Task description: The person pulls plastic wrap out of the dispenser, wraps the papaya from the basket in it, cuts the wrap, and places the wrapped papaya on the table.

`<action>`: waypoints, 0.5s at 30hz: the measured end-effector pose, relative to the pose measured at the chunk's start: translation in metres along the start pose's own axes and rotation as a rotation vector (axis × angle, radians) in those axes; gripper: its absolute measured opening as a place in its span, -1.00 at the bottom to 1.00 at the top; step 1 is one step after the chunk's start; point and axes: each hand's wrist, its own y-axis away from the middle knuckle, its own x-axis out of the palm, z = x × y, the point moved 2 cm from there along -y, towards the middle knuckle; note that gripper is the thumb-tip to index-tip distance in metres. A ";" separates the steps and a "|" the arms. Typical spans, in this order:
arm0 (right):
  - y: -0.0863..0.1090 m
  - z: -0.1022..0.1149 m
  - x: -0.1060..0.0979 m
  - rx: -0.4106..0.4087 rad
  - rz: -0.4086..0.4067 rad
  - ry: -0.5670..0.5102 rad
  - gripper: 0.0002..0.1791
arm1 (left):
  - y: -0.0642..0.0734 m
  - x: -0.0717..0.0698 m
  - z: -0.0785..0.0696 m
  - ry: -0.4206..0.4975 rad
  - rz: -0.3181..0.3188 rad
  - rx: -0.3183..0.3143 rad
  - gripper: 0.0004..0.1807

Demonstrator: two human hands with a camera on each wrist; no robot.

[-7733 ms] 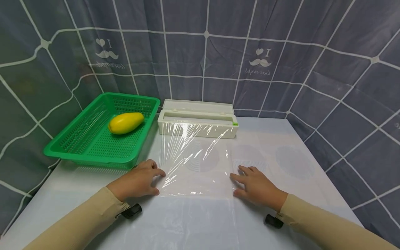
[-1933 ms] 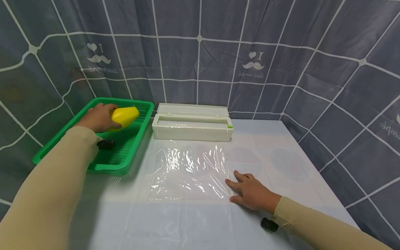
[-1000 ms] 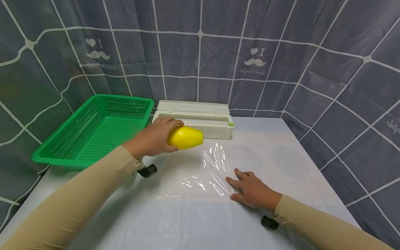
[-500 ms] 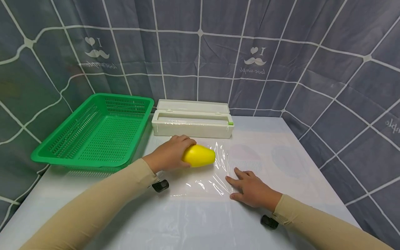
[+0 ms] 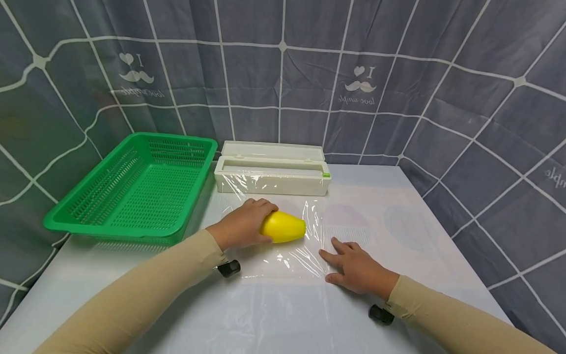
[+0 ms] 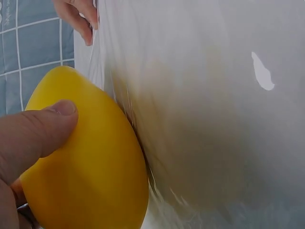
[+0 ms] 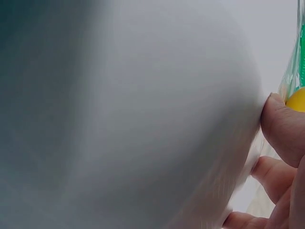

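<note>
My left hand (image 5: 242,224) grips a smooth yellow papaya (image 5: 284,227) from its left end, its blunt tip pointing right. The papaya lies on a clear sheet of plastic wrap (image 5: 276,265) that runs from the dispenser box (image 5: 274,184) toward me over the table. In the left wrist view the thumb presses on the papaya's (image 6: 90,157) side, and the film shows beside it. My right hand (image 5: 360,268), fingers spread, touches the film's right edge near its front corner. Up close in the right wrist view, its fingertips (image 7: 274,107) rest at the film's edge.
A green perforated basket (image 5: 201,196) stands at the left with nothing in it. The dispenser's lid (image 5: 274,150) is raised at the back. A dark grid-patterned curtain (image 5: 283,73) encloses the white table (image 5: 283,319) at the back and sides.
My left hand has reached into the basket, taken the papaya, carried it right and lowered it onto the film. The right hand has stayed at the film's edge.
</note>
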 end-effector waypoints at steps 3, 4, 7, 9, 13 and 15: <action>0.001 0.001 0.000 -0.004 0.002 0.004 -0.24 | -0.001 0.001 0.000 -0.007 -0.004 0.008 -0.20; 0.001 0.001 -0.001 -0.006 0.001 0.003 -0.24 | -0.001 0.002 0.000 -0.012 -0.005 0.011 -0.20; 0.001 0.001 0.000 -0.016 -0.004 -0.002 -0.24 | -0.001 0.003 -0.001 -0.018 -0.007 0.013 -0.21; 0.002 0.000 0.000 -0.017 -0.007 -0.007 -0.25 | -0.001 0.003 0.000 -0.022 -0.009 0.010 -0.21; 0.003 0.000 0.001 -0.019 -0.005 0.001 -0.25 | 0.000 0.002 0.000 -0.025 -0.009 0.006 -0.21; 0.004 0.000 0.001 -0.024 -0.002 0.017 -0.25 | 0.000 0.002 0.000 -0.025 -0.011 0.008 -0.21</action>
